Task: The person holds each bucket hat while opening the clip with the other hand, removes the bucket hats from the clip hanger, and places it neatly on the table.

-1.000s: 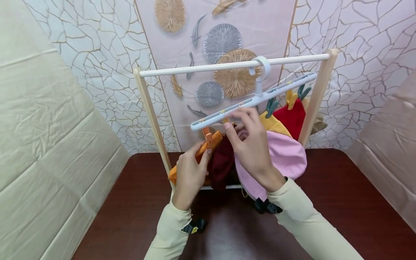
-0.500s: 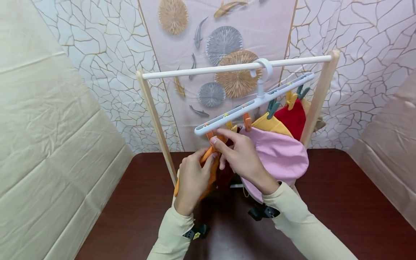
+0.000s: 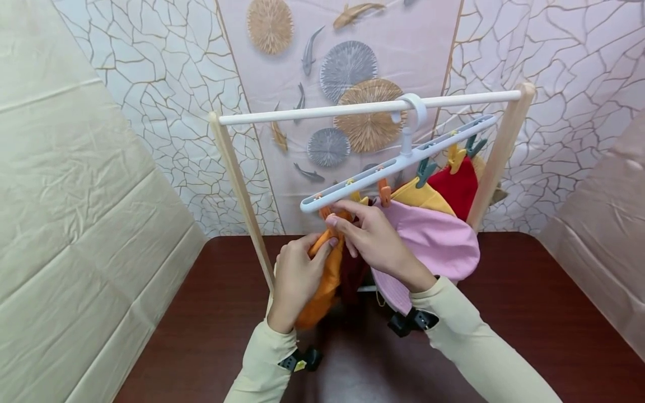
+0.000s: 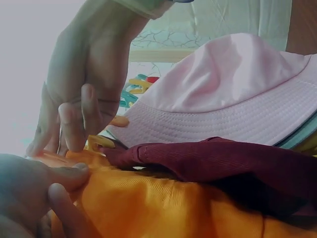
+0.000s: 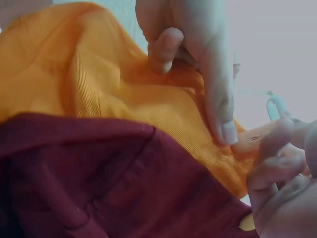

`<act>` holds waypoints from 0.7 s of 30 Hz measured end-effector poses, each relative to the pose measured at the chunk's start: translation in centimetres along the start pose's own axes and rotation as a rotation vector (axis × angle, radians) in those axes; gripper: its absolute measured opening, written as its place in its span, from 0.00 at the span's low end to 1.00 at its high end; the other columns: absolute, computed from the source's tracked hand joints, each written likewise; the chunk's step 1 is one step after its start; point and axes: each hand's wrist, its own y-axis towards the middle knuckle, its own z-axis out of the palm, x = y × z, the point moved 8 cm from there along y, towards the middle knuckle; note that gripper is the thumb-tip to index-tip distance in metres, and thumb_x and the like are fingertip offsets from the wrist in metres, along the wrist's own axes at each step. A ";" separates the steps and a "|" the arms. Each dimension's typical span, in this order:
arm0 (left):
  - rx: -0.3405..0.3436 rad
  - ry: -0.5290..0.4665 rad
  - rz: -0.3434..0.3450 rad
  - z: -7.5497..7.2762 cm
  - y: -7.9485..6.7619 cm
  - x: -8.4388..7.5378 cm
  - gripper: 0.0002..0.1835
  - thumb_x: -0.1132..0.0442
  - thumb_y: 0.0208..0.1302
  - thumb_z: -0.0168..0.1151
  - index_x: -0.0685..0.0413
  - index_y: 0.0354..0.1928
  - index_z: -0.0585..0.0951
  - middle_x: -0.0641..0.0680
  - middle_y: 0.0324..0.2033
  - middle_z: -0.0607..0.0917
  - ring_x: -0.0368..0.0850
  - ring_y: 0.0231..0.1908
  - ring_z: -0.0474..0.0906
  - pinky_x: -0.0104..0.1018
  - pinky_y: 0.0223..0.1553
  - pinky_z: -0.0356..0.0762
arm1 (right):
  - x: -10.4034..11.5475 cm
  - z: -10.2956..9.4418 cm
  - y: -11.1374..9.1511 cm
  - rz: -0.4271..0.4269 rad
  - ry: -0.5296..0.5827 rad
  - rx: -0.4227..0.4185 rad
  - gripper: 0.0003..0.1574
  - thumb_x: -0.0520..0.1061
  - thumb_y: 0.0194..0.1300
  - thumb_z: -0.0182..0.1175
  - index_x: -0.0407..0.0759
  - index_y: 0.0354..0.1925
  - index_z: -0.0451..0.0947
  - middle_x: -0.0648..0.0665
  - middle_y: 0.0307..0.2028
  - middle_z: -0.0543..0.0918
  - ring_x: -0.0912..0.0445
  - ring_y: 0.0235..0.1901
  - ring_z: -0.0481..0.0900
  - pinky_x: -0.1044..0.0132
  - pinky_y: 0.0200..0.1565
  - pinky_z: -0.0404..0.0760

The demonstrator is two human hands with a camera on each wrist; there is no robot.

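Observation:
In the head view, my left hand point(image 3: 297, 274) pinches the edge of an orange hat point(image 3: 319, 296) between thumb and fingers. The hat hangs below the left end of a pale blue clip hanger point(image 3: 353, 182). My right hand point(image 3: 375, 240) pinches an orange clip point(image 3: 325, 212) at that end, against the hat's edge. In the right wrist view, the left thumb presses the orange fabric point(image 5: 133, 99) beside the clip point(image 5: 252, 139). A maroon hat point(image 5: 109, 173) hangs alongside, near a yellow clip point(image 3: 359, 197). Whether the clip bites the orange fabric is hidden by fingers.
The hanger hooks over the white rail point(image 3: 302, 113) of a wooden stand point(image 3: 237, 184). Right of the hands hang a pink bucket hat point(image 3: 433, 240), a yellow one point(image 3: 423, 196) and a red one point(image 3: 461, 182), under green and yellow clips. A dark brown table point(image 3: 201, 336) lies beneath.
My right hand has moved left and down from the yellow clip to the orange clip. The orange hat now hangs lower beside my left hand, which still pinches its edge.

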 end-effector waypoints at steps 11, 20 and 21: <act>0.002 -0.040 -0.016 -0.5 -0.8 -0.4 0.10 0.49 0.65 0.66 0.44 0.39 0.89 0.42 0.21 0.84 0.37 0.21 0.76 0.36 0.25 0.73 | 0.3 -0.1 0.3 0.052 0.102 -0.096 0.16 0.50 0.71 0.59 0.46 0.53 0.83 0.47 0.13 0.64 0.58 0.08 0.58 0.66 0.11 0.58; 0.076 -0.017 0.016 -0.9 -1.0 -0.4 0.09 0.52 0.66 0.67 0.46 0.40 0.89 0.44 0.25 0.86 0.38 0.23 0.77 0.35 0.25 0.73 | -0.1 0.0 0.4 0.096 0.124 -0.128 0.17 0.52 0.70 0.61 0.46 0.51 0.84 0.44 0.19 0.69 0.59 0.08 0.57 0.68 0.12 0.57; 0.082 -0.012 0.015 -0.9 -1.0 -0.3 0.09 0.52 0.66 0.66 0.46 0.41 0.89 0.44 0.25 0.86 0.38 0.23 0.77 0.35 0.24 0.73 | -0.1 0.1 0.4 0.098 0.129 -0.130 0.17 0.52 0.70 0.61 0.46 0.50 0.84 0.44 0.19 0.69 0.59 0.08 0.56 0.68 0.12 0.57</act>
